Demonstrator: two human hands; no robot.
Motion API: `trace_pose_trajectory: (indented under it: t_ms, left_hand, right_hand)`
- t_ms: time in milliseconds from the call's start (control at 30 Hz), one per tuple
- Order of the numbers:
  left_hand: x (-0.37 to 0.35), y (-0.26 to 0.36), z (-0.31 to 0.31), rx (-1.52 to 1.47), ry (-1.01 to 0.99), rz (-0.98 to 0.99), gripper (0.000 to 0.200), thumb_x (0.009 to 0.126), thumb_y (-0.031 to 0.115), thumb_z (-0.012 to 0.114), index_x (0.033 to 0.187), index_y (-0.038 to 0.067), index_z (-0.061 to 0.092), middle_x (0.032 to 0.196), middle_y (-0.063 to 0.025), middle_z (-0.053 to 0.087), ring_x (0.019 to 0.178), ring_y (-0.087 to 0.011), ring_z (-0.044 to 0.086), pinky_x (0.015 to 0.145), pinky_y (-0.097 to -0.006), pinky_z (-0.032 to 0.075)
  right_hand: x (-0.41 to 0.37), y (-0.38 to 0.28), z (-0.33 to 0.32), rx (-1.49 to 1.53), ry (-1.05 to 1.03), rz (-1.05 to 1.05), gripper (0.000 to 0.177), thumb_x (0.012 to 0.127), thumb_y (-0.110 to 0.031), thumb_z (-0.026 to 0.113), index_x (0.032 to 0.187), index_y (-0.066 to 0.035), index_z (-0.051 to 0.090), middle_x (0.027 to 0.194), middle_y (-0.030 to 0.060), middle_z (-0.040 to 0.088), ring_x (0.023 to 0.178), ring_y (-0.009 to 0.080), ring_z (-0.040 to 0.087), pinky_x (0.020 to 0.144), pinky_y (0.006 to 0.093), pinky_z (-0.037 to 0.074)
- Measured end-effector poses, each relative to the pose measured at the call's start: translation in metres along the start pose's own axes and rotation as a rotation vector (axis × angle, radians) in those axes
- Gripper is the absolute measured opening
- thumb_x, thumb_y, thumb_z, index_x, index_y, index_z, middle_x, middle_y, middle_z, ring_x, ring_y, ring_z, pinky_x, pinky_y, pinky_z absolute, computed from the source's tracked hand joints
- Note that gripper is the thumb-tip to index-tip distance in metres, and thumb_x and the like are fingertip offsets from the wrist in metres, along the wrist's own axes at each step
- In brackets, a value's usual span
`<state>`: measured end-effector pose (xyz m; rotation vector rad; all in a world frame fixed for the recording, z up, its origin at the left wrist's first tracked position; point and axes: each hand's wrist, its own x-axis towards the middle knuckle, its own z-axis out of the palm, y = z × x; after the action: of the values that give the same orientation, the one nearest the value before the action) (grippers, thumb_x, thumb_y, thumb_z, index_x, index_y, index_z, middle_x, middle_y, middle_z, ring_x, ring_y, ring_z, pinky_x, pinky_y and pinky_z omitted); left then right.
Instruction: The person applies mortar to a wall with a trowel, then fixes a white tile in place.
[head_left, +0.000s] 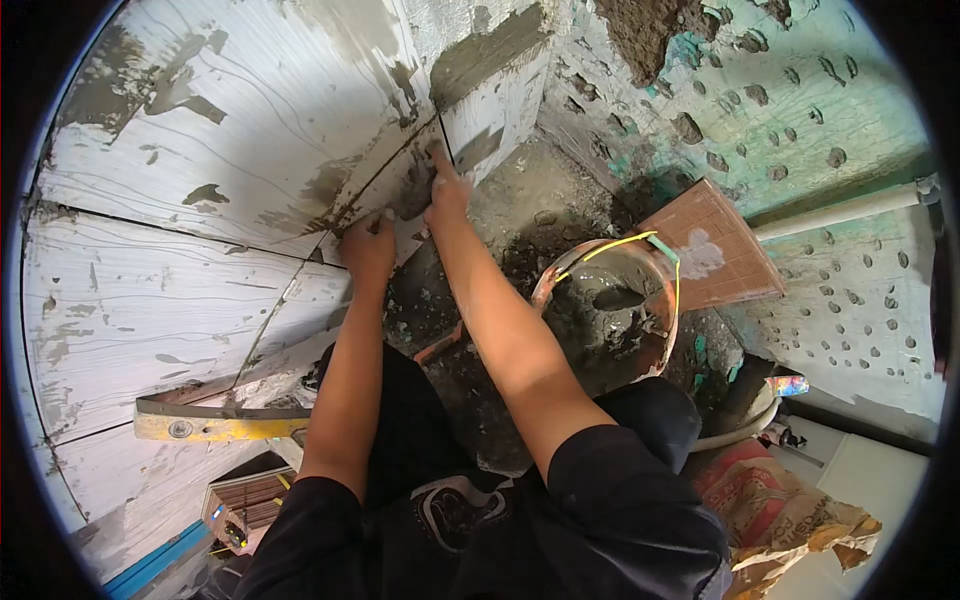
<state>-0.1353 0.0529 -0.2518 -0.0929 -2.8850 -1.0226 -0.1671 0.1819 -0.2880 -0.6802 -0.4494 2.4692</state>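
A narrow cut wall tile [405, 190], pale and smeared with grey mortar, sits low on the wall near the corner. My left hand [368, 250] is closed at its lower left part, with the thumb against the face and the other fingers curled. At its right edge, beside the dark joint, my right hand [449, 192] grips it with one finger stretched upward. Some fingertips of both hands are hidden. Larger white tiles [250, 110] with wavy grey lines adjoin this piece.
A bucket [670, 345] of wet mortar with a yellow-green handle stands right of my right forearm. Behind it leans a brown tile [710, 245]. A yellow spirit level [215, 428] lies at left. A torn paper sack [780, 500] is at lower right, and a pipe [840, 212] runs along the far wall.
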Motion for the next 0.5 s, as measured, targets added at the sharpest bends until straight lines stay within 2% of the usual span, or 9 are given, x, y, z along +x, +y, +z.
trace_pose_trajectory:
  t_ms: [67,167,367,500]
  left_hand:
    - [0.001,0.000,0.001,-0.048,-0.021,-0.023,0.035,0.077,0.029,0.060,0.095,0.001,0.067,0.086,-0.0164,0.067,0.081,-0.0272,0.064,0.076,-0.0347,0.046]
    - [-0.001,0.002,-0.002,-0.113,-0.018,-0.019,0.037,0.078,0.031,0.061,0.096,0.000,0.067,0.087,-0.0174,0.067,0.083,-0.0285,0.064,0.077,-0.0349,0.046]
    - [-0.001,0.001,-0.007,-0.179,-0.035,-0.012,0.037,0.079,0.033,0.062,0.097,0.001,0.067,0.091,-0.0167,0.067,0.085,-0.0285,0.064,0.078,-0.0338,0.046]
    - [0.000,-0.003,0.001,-0.193,-0.032,-0.013,0.034,0.077,0.030,0.062,0.094,0.001,0.068,0.090,-0.0174,0.067,0.087,-0.0292,0.064,0.078,-0.0352,0.047]
  right_hand:
    - [0.001,0.008,-0.015,-0.018,0.033,0.000,0.079,0.072,-0.012,0.074,0.132,0.000,0.023,0.115,0.0171,0.048,0.098,0.0278,0.053,0.078,0.0403,0.047]
    - [0.005,0.010,-0.018,-0.011,0.049,0.095,0.082,0.072,-0.011,0.075,0.133,0.000,0.020,0.118,0.0193,0.046,0.100,0.0289,0.052,0.081,0.0416,0.046]
    - [0.004,0.003,0.001,-0.062,-0.011,0.161,0.087,0.072,-0.014,0.076,0.135,0.001,0.018,0.121,0.0202,0.044,0.101,0.0292,0.052,0.083,0.0393,0.046]
    - [0.022,0.016,-0.020,-0.255,0.082,-0.006,0.082,0.072,-0.019,0.076,0.133,0.003,0.025,0.119,0.0207,0.046,0.101,0.0291,0.052,0.086,0.0391,0.043]
